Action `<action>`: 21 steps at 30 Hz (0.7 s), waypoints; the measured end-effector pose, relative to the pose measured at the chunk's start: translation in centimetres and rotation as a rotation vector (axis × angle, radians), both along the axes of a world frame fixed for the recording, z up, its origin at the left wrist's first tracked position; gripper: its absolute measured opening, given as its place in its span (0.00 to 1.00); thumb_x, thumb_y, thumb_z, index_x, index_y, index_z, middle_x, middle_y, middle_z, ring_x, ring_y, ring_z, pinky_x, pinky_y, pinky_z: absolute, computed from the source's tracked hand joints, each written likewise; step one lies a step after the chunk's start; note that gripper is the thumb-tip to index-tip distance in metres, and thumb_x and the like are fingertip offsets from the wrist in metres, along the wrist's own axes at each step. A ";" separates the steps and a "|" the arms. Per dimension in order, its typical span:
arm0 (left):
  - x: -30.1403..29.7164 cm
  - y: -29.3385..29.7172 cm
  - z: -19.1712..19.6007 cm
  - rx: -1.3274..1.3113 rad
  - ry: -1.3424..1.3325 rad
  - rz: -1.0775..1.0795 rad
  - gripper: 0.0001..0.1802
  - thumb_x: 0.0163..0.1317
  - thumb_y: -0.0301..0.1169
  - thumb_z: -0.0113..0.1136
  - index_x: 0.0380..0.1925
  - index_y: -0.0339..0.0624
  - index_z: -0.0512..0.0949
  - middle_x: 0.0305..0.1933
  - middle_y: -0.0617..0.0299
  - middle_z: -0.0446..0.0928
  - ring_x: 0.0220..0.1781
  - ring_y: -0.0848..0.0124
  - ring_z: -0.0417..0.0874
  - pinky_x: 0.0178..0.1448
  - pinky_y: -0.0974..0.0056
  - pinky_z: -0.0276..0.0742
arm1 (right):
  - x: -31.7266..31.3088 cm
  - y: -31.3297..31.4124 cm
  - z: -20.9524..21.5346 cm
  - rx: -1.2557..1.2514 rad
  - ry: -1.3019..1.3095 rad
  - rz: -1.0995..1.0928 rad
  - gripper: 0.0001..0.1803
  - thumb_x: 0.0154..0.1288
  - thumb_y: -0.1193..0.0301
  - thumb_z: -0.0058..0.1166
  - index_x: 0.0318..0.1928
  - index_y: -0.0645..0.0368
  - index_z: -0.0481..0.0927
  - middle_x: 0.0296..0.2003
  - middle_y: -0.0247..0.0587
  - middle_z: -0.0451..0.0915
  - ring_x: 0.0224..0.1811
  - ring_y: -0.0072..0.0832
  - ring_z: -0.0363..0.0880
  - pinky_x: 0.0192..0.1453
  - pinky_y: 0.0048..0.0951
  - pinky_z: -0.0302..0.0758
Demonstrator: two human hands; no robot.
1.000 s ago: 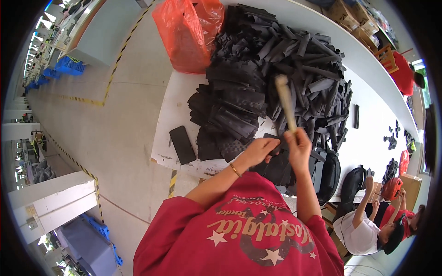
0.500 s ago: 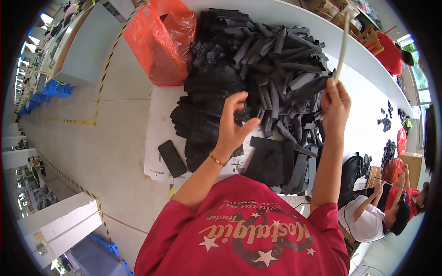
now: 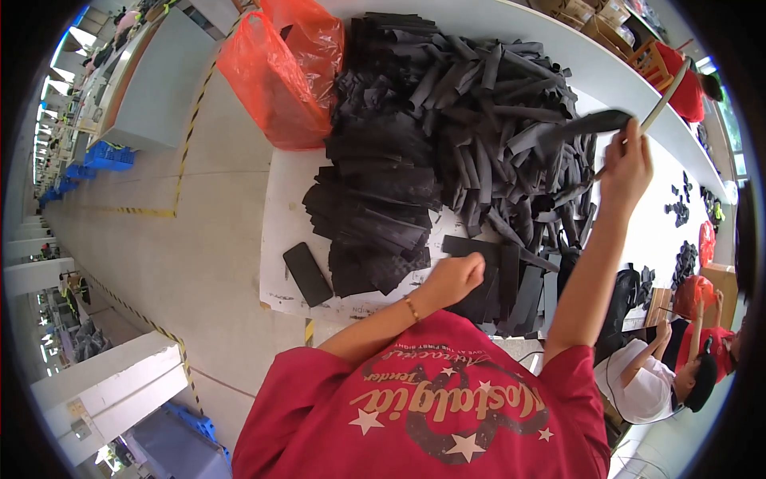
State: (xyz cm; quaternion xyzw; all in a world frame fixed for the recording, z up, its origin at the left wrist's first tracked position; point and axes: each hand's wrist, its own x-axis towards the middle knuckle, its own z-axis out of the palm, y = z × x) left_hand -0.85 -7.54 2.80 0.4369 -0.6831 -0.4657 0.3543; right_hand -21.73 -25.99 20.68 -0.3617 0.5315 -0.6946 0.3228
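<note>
My right hand [image 3: 626,172] is raised over the right side of a heap of black strips [image 3: 471,96]. Its fingers are closed round a long pale stick [image 3: 669,94], whose upper part slants up to the right. A curved black strip [image 3: 594,124] reaches from the heap to the same fingertips and appears pinched there. My left hand [image 3: 453,281] is closed, low over flat black pieces [image 3: 479,299] at the table's near edge; what its fingers hold, if anything, is hidden. Left of it lie fanned-out black strips [image 3: 371,207].
On the white table [image 3: 279,184], a black phone [image 3: 307,274] lies near the left corner and a red plastic bag [image 3: 275,88] stands at the far left. A grey ledge [image 3: 606,76] runs along the back. Two people sit at the right, one in a white shirt [image 3: 634,379].
My right hand has moved right with the stick, and a black strip now lifts toward its fingers. My left hand has drawn back toward me and closed from an open shape.
</note>
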 end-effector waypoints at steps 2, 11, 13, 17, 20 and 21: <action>2.8 -0.9 -0.6 -0.332 -0.134 0.202 0.02 0.56 0.30 0.58 0.27 0.46 0.75 0.27 0.59 0.75 0.31 0.58 0.80 0.33 0.55 0.75 | -1.8 -1.5 0.2 -0.055 0.231 0.011 0.13 0.70 0.61 0.54 0.39 0.59 0.76 0.23 0.27 0.70 0.19 0.11 0.58 0.20 0.17 0.53; 11.1 -6.6 -3.9 -0.467 -0.726 0.012 0.06 0.47 0.31 0.66 0.23 0.46 0.78 0.34 0.66 0.74 0.50 0.64 0.72 0.51 0.58 0.67 | 1.3 11.6 -10.3 0.337 0.688 0.467 0.09 0.70 0.73 0.50 0.45 0.64 0.79 0.24 0.31 0.73 0.26 0.16 0.70 0.31 0.20 0.67; 11.5 -6.9 -3.0 -0.438 -0.653 0.023 0.06 0.48 0.31 0.66 0.20 0.46 0.77 0.33 0.67 0.75 0.50 0.64 0.72 0.52 0.58 0.66 | 0.0 14.8 -12.2 0.337 0.822 0.586 0.09 0.66 0.74 0.53 0.45 0.63 0.79 0.29 0.42 0.80 0.26 0.25 0.77 0.33 0.26 0.73; 12.7 -7.2 -1.4 -0.320 -0.494 0.053 0.05 0.51 0.32 0.64 0.23 0.47 0.77 0.35 0.70 0.76 0.52 0.66 0.72 0.52 0.57 0.64 | -0.2 17.8 -12.2 0.252 1.069 0.703 0.09 0.64 0.71 0.56 0.43 0.57 0.81 0.29 0.44 0.80 0.29 0.40 0.80 0.33 0.36 0.75; 13.1 -7.1 -0.4 -0.239 -0.445 0.035 0.04 0.54 0.31 0.63 0.27 0.45 0.78 0.37 0.69 0.77 0.53 0.66 0.71 0.55 0.59 0.62 | 0.1 18.3 -12.7 0.276 1.102 0.741 0.08 0.64 0.70 0.56 0.42 0.56 0.81 0.27 0.43 0.78 0.29 0.43 0.79 0.32 0.39 0.75; 13.1 -7.0 -0.2 -0.242 -0.446 0.035 0.04 0.54 0.31 0.63 0.27 0.45 0.78 0.37 0.69 0.77 0.53 0.66 0.71 0.55 0.59 0.62 | 0.3 18.4 -12.9 0.259 1.107 0.752 0.07 0.64 0.69 0.55 0.41 0.56 0.80 0.26 0.42 0.77 0.29 0.42 0.79 0.32 0.40 0.74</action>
